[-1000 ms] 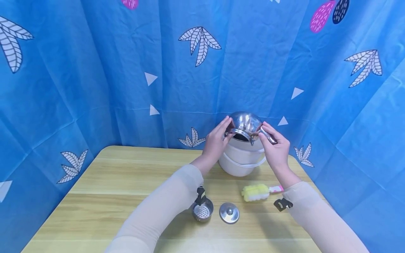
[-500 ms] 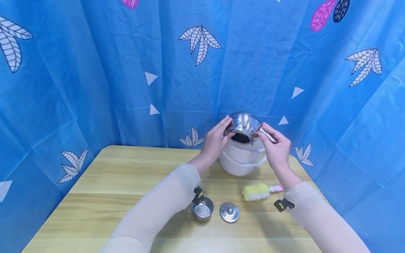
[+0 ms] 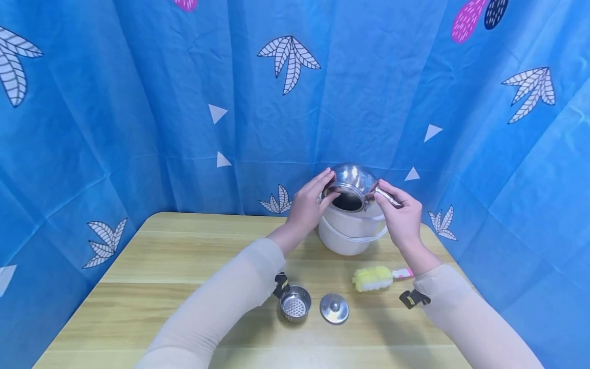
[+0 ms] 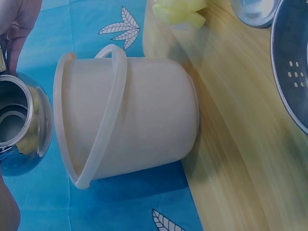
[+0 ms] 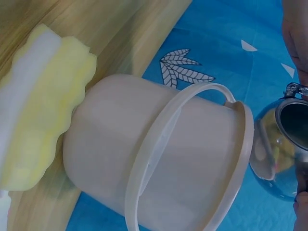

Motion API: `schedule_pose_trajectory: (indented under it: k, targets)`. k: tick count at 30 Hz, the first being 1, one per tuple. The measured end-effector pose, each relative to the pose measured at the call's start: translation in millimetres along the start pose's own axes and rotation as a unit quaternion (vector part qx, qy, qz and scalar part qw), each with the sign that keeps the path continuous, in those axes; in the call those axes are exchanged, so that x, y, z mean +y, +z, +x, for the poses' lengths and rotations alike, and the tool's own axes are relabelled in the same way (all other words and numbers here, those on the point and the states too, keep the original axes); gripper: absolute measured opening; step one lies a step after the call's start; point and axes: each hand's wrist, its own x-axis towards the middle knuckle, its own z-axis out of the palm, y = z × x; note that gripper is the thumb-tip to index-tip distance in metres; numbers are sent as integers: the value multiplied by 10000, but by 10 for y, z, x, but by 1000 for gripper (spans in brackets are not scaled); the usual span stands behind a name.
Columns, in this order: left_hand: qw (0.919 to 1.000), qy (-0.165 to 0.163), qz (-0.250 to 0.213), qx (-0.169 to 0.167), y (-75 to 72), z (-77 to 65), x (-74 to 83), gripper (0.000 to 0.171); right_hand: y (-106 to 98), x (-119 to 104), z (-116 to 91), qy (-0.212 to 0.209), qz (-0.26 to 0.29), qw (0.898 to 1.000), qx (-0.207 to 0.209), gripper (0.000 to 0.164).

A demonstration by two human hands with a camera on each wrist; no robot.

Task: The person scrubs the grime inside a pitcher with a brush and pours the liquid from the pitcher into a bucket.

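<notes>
A shiny stainless steel teapot (image 3: pixel 354 176) is tipped over above a white bucket (image 3: pixel 344 241), its dark round mouth facing toward me and down. My left hand (image 3: pixel 305 207) holds the teapot's left side, thumb near the mouth's rim. On the other side, my right hand (image 3: pixel 402 218) grips the metal handle. In the left wrist view, the teapot (image 4: pixel 42 122) is just beyond the bucket's rim, and its hollow inside shows. The right wrist view has the teapot (image 5: pixel 269 154) at its right edge. The spout is mostly hidden by my left hand.
On the wooden table (image 3: pixel 207 266) are a perforated metal strainer basket (image 3: pixel 295 304), a round metal lid (image 3: pixel 334 309) with a knob, and a yellow-and-white sponge brush (image 3: pixel 372 279) with a pink-and-white handle. A blue patterned curtain (image 3: pixel 369 92) hangs behind and at the sides.
The teapot has turned so that more of its mouth faces me, and it has shifted slightly left. My left hand and forearm have moved a little left with it.
</notes>
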Motion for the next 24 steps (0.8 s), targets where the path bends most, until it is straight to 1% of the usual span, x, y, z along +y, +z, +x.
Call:
schedule_pose_trajectory:
  k: [6, 12, 17, 21, 24]
  targets:
    - [10000, 61, -18, -33, -42, -13, 0, 51, -4, -34, -26, 47, -29, 10000, -63, 32]
    - [9999, 134, 7, -92, -119, -15, 11, 52, 10, -82, -44, 20, -110, 9998, -143, 31]
    - [9997, 169, 44, -143, -164, -43, -6, 53, 28, -115, -69, 176, -70, 9995, -245, 32]
    - [9997, 245, 53, -84, -208, -86, -20, 52, 48, -118, -91, 291, 11, 9990, -338, 32]
    - [9994, 346, 89, -28, -240, -111, -28, 51, 55, -119, -111, 386, -61, 9986, -369, 33]
